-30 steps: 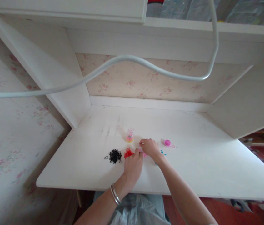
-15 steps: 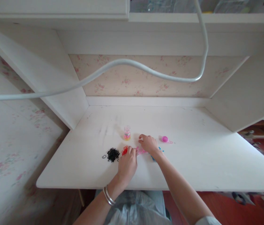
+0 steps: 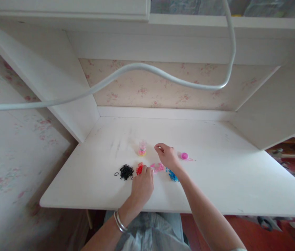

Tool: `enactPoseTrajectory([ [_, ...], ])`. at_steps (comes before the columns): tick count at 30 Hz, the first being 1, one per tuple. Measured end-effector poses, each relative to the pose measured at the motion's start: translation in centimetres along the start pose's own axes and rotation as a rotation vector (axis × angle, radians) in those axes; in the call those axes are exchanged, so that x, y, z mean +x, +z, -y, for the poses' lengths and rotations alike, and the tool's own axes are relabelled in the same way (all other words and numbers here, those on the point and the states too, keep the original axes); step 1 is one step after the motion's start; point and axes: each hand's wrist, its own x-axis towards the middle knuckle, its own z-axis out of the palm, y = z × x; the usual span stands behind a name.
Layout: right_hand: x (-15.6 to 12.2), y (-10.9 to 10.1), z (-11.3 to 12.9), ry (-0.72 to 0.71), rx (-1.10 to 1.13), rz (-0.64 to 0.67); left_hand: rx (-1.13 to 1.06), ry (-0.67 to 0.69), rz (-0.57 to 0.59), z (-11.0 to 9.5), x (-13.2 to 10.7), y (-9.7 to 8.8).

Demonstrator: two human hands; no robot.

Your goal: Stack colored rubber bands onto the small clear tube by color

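Small piles of tiny elastic bands lie in a row on the white desk (image 3: 215, 181): black (image 3: 125, 172), red (image 3: 139, 168), pink (image 3: 157, 167) and blue (image 3: 172, 175). My left hand (image 3: 142, 184) rests on the desk with its fingertips curled at the red and pink piles. My right hand (image 3: 167, 156) is raised a little behind the pink pile, its fingers pinched together on something too small to make out. A small clear jar (image 3: 142, 147) with pink and orange contents stands just left of that hand.
A pink round lid (image 3: 184, 156) lies right of my right hand. A white cable (image 3: 142, 68) hangs across the view in front of the floral back wall. White side panels close the desk in at left and right. Below the front edge is my lap.
My right hand has lifted off the pink pile and moved back toward the jar, uncovering the pink and blue bands. My left hand stayed by the red pile.
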Motion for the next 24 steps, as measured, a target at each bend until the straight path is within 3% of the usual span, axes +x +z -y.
enactPoseTrajectory([
  [4,0.8,-1.4,2.4,-0.085,0.211,-0.135,-0.054,-0.007,-0.006,0.1,-0.4,0.1],
  [12,2.1,-1.0,4.7,-0.111,0.207,-0.081,-0.291,-0.008,-0.083,1.6,-0.4,-1.5],
  [18,2.4,-0.7,5.6,-0.079,0.135,-0.011,-0.386,-0.106,-0.038,2.8,0.2,-3.6],
  [24,1.9,-1.3,5.4,-0.098,0.191,-0.073,-0.385,-0.133,-0.141,4.6,1.9,-5.7],
])
